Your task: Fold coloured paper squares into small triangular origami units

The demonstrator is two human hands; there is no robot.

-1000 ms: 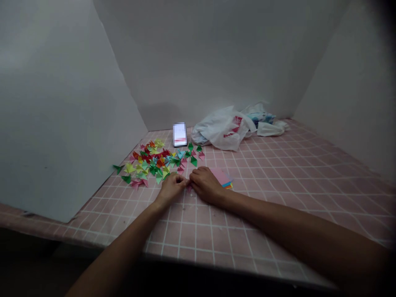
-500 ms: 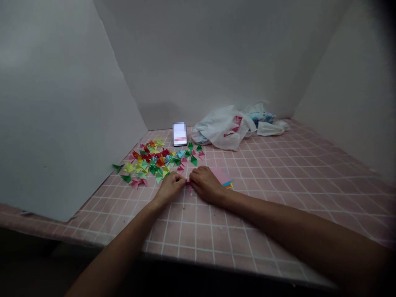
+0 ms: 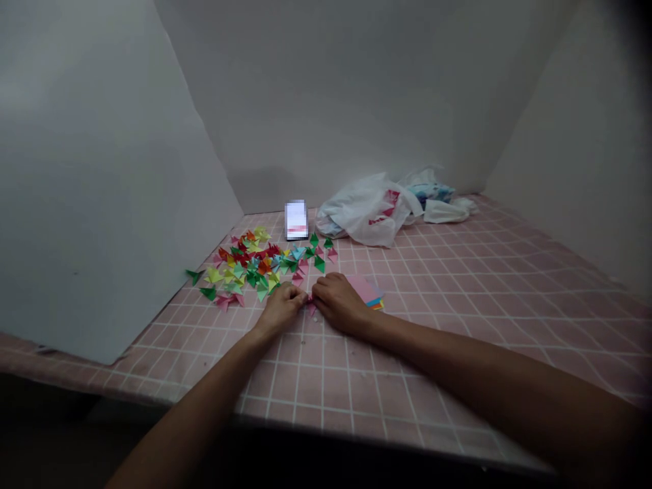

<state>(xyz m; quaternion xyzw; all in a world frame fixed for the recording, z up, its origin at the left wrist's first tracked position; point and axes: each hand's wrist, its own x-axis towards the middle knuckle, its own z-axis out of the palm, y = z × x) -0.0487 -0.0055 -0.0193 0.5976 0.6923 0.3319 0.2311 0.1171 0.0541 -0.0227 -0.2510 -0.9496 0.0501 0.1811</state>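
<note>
My left hand [image 3: 281, 308] and my right hand [image 3: 338, 302] rest close together on the pink checked tabletop [image 3: 438, 299], fingertips meeting. Both are curled and pinch a small pink paper piece [image 3: 310, 303] between them, mostly hidden by the fingers. Just behind my left hand lies a spread of several folded paper triangles [image 3: 255, 263] in green, yellow, red, pink and blue. A stack of coloured paper sheets [image 3: 367, 292], pink on top, lies right behind my right hand.
A phone [image 3: 296, 220] with a lit screen stands at the back near the wall. White plastic bags [image 3: 377, 209] are heaped at the back, right of the phone. White panels [image 3: 102, 190] wall in the table on the left, back and right.
Almost nothing differs. My left hand's fingers have shifted slightly on the pink piece; the arms stay where they were.
</note>
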